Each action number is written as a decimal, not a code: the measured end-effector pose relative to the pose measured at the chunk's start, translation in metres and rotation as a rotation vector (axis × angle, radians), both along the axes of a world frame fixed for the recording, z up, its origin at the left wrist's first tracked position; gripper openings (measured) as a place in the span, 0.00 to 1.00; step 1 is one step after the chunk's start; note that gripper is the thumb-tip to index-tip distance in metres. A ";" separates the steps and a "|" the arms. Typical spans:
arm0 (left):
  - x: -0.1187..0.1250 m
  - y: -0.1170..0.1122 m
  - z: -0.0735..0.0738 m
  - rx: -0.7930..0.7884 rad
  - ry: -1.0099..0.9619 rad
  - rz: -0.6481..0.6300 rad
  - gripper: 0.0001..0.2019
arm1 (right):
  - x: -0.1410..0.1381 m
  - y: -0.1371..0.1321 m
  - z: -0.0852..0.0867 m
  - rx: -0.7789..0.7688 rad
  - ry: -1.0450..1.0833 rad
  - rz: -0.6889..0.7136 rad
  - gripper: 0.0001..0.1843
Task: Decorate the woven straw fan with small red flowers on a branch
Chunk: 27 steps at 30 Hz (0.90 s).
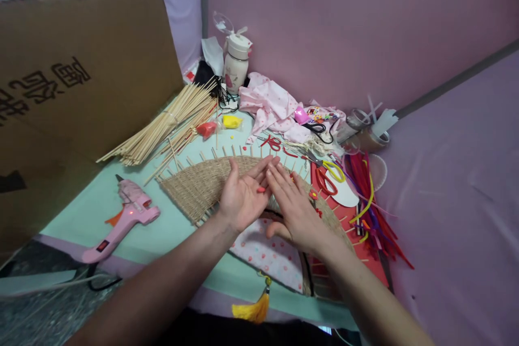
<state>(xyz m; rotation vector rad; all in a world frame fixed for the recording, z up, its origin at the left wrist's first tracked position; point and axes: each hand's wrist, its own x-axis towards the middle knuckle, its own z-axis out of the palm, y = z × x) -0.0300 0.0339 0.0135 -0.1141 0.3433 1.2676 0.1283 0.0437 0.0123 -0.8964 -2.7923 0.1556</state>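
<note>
Stretched flat and not closed, the left hand (243,200) faces palm up with a small red lump (261,190) lying on it, at the base of the fingers. The right hand (294,211) is turned palm down, its fingers straight and its thumb apart, and its fingertips meet or overlap those of the left; I cannot tell if they press. Both are above a woven fan (203,184), which lies on the pale green tabletop (170,259) with wooden sticks projecting from its curved edge.

At the near edge hangs a yellow tassel (253,311), just below the dotted fabric panel (271,259) of the fan. To the left lies a pink hot glue gun (132,216); to the right, a red sheet (375,267) is partly under the fan. Orange-handled scissors (325,183) lie beyond the right hand, near colourful pipe cleaners (371,211).

Farther away are a red packet (206,130) and a yellow packet (232,122), beside a bundle of wooden sticks (166,127). Behind these stand a white bottle (235,67) and, next to it, a crumpled pink cloth (267,97).
</note>
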 end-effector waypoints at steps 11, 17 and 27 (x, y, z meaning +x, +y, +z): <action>0.001 -0.006 0.003 0.018 -0.046 -0.126 0.47 | -0.016 -0.016 0.007 0.001 -0.067 -0.034 0.64; 0.000 -0.005 0.006 0.005 -0.031 -0.112 0.47 | -0.019 -0.015 0.008 -0.017 -0.065 0.037 0.64; -0.001 0.006 0.002 0.012 -0.032 -0.041 0.42 | -0.013 -0.003 0.015 -0.076 0.065 0.041 0.54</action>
